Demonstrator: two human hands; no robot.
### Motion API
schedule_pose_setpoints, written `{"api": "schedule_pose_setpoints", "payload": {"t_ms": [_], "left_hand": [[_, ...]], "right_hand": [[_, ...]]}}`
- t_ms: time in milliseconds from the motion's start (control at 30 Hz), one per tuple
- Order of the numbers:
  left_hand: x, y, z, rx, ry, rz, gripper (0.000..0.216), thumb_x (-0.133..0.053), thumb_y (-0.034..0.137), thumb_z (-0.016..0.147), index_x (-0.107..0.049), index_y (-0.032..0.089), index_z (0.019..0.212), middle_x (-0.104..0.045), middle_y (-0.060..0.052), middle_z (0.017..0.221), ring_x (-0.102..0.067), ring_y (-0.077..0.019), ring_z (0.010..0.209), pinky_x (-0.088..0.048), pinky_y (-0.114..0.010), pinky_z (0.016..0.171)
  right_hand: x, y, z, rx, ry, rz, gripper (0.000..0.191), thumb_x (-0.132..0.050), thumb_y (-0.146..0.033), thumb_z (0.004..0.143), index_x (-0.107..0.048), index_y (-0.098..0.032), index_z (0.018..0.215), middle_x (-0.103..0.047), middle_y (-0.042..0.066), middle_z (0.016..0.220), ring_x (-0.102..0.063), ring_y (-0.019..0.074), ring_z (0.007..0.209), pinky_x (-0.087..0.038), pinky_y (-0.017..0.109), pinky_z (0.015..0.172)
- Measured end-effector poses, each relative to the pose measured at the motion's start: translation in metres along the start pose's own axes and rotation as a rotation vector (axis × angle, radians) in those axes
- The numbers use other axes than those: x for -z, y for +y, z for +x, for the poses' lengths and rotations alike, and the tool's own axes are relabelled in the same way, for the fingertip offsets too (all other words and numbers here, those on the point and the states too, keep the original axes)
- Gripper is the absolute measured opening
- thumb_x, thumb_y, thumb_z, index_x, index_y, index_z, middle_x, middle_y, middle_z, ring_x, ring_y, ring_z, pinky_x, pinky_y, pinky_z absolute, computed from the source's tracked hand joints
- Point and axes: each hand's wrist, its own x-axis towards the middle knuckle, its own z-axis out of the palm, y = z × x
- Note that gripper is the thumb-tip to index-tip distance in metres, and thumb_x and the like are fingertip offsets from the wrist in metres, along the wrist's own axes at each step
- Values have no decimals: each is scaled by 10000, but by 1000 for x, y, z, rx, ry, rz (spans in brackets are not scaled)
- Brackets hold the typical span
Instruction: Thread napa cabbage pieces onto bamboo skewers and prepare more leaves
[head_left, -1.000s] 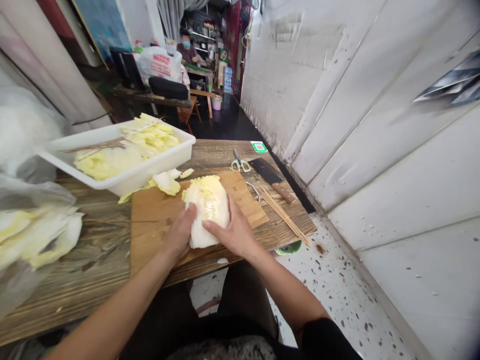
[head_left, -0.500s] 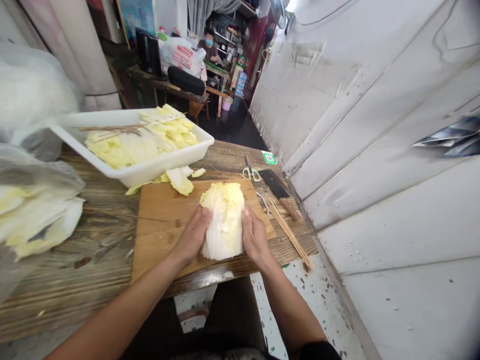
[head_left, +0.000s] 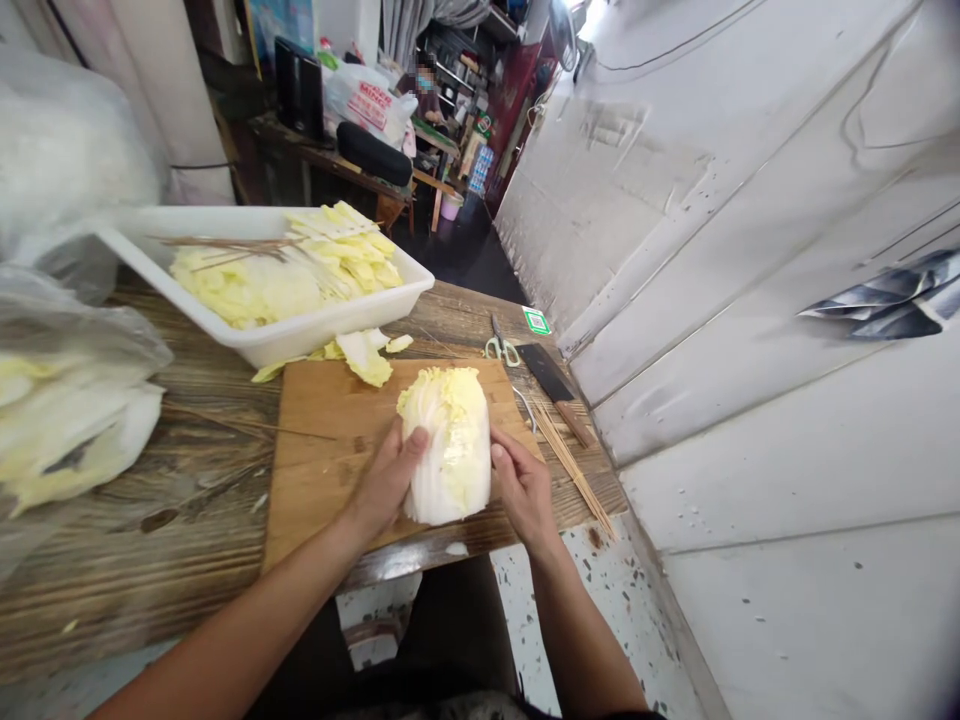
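Observation:
A stack of pale napa cabbage, yellow and frilly at its far end and white toward me, rests on the wooden cutting board near its front edge. Against its left side is my left hand, thumb on top and fingers partly hidden beneath. My right hand is closed at the right side, with thumb and index finger close together at the leaf edge. Loose cabbage pieces lie at the board's far edge.
A white tub holds cut cabbage and thin sticks. Scissors, a cleaver and bamboo skewers lie right of the board, near the wall. Clear plastic bags stand left. A person sits far back.
My right hand has shifted slightly outward and brought thumb and index finger together at the cabbage's edge. My left thumb has moved further over the leaves. The view has turned slightly.

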Motion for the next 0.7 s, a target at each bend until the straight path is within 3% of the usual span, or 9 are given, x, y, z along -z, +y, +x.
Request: {"api": "schedule_pose_setpoints", "payload": {"t_ms": [333,533,700], "left_hand": [[-5,17,-5,209,-84,-36,649,-682,615,675,-637,137,1112,-755,-125,915,-674,-362,1019,-576,-459,856],[-3,20,-5,228,53,21,535,-709,586,633,-666,198,999,-761,-73,856,-675,-364,1022,-591,-455,833],[-1,25,-5,131,170,56,479,-776,552,589,-653,236,927,-756,-16,789,-688,-337,995,-606,-404,813]], "right_hand": [[3,3,-11,430,49,-421,306,-468,-237,965,-651,-203,1208,-729,108,1089,-691,220,1022,-576,368,900],[-6,3,-12,436,170,-396,238,-443,-195,963,-676,-175,1005,-736,112,887,-701,211,812,-585,337,742],[-11,-2,-10,403,242,-259,248,-411,-198,972,-656,-168,942,-723,103,880,-684,184,843,-569,304,766]]}}
